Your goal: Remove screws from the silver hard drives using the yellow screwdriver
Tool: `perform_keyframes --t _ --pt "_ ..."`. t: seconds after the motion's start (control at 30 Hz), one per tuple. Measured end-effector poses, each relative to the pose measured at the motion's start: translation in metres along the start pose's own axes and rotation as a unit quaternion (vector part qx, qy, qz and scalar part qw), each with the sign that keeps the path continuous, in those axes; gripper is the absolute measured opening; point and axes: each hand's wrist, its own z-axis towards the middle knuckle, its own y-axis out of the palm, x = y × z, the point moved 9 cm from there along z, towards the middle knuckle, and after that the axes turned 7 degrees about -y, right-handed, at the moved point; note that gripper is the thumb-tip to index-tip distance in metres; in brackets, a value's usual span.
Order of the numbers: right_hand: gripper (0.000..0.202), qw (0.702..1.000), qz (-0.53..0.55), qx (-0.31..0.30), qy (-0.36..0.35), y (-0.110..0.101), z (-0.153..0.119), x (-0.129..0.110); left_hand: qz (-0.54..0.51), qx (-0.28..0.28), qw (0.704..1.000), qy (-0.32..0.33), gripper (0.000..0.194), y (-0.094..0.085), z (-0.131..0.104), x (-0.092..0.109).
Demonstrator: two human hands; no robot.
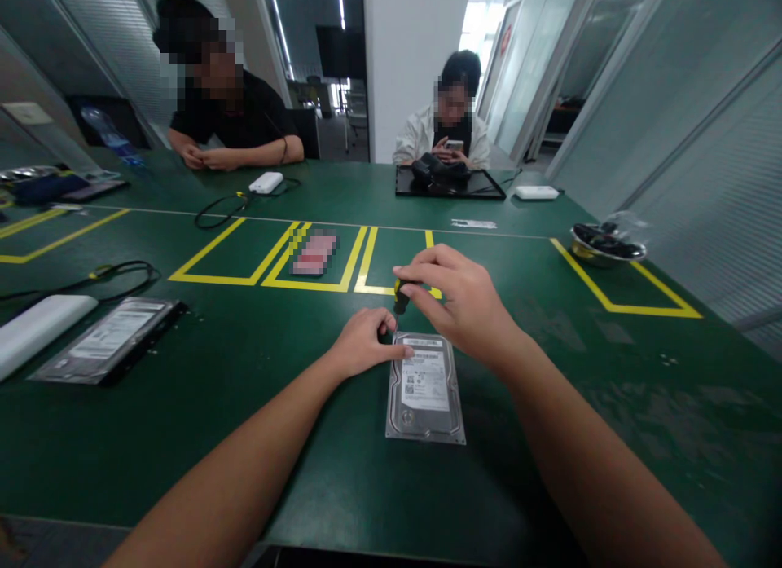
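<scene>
A silver hard drive (426, 389) with a white label lies flat on the green table before me. My left hand (366, 344) is closed on its upper left edge, the thumb resting on the top face and the fingers curled beside the corner. Between the fingertips of my right hand (458, 303) is a small black and yellow screwdriver (401, 297). It stands nearly upright, its shaft pointing down at the drive's upper left corner. The tip is too small to make out.
A second hard drive (113, 340) and a white power bank (46, 328) lie at left. Beyond the yellow tape are a phone (314, 253), a black tray (450, 195) and a bowl of dark items (608, 246). Two people sit across the table.
</scene>
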Motion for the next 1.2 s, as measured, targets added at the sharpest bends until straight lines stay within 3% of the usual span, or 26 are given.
perform_keyframes --t 0.3,0.53,0.7,0.93,1.2 --pt "0.031 0.995 0.006 -0.096 0.007 0.003 0.013 0.000 0.005 -0.010 1.000 -0.008 0.048 0.001 0.001 0.000" --pt "0.022 0.992 -0.013 -0.122 0.034 0.001 0.012 0.000 0.001 -0.011 1.000 -0.006 0.048 0.002 0.001 0.000" --pt "0.011 0.992 -0.013 -0.112 0.047 0.001 0.012 0.006 0.000 -0.009 1.000 -0.001 0.048 0.002 0.001 0.000" --pt "0.020 0.996 0.024 -0.083 0.009 -0.002 0.010 0.001 0.003 -0.008 1.000 -0.002 0.048 0.005 0.003 -0.002" --pt "0.015 0.995 -0.012 -0.093 0.034 0.001 0.010 0.006 -0.001 -0.007 1.000 -0.004 0.049 0.003 0.002 -0.001"
